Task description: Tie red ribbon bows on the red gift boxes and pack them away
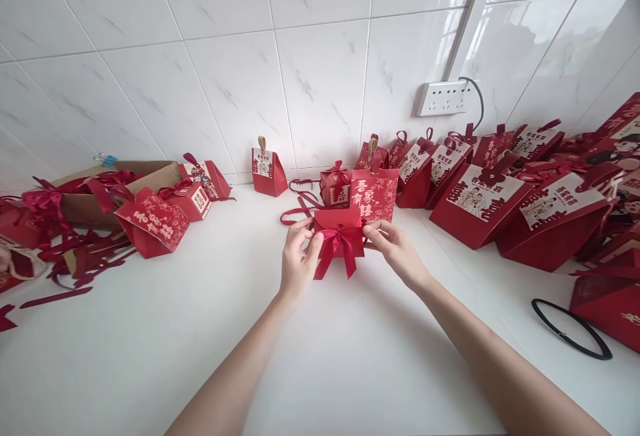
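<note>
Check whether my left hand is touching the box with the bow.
Touching. The head view shows the left hand holding the box by its left edge, with no gap.

Bright, soft daylight, its glare and window-like reflections on the glossy wall tiles [530, 36] at far right. Faint, soft-edged shadows lie on the pale bench [320, 369] beneath the forearms. Wide-angle distortion slants tile lines and stretches things toward the edges; fine print looks slightly soft.
</note>
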Demonstrator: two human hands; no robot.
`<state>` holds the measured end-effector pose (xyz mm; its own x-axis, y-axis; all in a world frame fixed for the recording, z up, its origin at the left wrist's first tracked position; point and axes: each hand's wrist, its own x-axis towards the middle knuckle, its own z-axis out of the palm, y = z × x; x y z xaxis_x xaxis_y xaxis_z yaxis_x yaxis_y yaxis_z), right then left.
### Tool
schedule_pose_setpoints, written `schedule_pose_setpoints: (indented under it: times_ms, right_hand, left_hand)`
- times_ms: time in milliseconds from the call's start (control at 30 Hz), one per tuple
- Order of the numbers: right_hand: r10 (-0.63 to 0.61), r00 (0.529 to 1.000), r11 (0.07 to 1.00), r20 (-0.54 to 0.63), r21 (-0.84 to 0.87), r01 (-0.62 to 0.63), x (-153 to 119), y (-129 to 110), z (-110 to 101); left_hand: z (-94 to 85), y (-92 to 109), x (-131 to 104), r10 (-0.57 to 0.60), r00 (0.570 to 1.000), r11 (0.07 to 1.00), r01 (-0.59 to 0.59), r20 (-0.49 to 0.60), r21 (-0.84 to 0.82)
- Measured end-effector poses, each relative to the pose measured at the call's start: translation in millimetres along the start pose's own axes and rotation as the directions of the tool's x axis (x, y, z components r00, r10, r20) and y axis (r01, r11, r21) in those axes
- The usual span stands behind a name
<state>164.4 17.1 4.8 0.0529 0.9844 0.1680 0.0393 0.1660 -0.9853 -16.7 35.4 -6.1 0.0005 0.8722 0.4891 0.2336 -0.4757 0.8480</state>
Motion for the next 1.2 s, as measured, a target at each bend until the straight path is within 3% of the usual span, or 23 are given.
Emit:
schedule_pose_setpoints:
  times_ms: [133,300,500,900,1200]
  right_hand:
    - [0.011,1.000,0.999,-0.023,-0.041,-0.011,1,2,-2]
    - [0.029,0.999,0.999,-0.031,0.025,-0.028,1,0,0]
    - [-0.031,0.989,0.997,-0.144,-0.074,0.020,2,-1,0]
    - [0.050,0.995,0.995,-0.086,0.087,-0.042,6,6,-2]
    - [0.063,0.994,0.995,-0.083,0.084,-0.057,5,4,-3]
  left_hand:
    - [0.3,0,1,-0.005,1.000,0.998,0.006,0.008,-0.066]
    - [0.7,1,1,-0.074,0.997,0.988,0.076,0.019,-0.133]
    - [4.5,3,-1,-0.132,0.990,0.979,0.138,0.047,-0.147]
    - [10.6,6,-4,-0.188,0.981,0.972,0.192,0.037,-0.135]
    - [8.6,3,-5,-0.051,0.999,0.996,0.050,-0.011,-0.077]
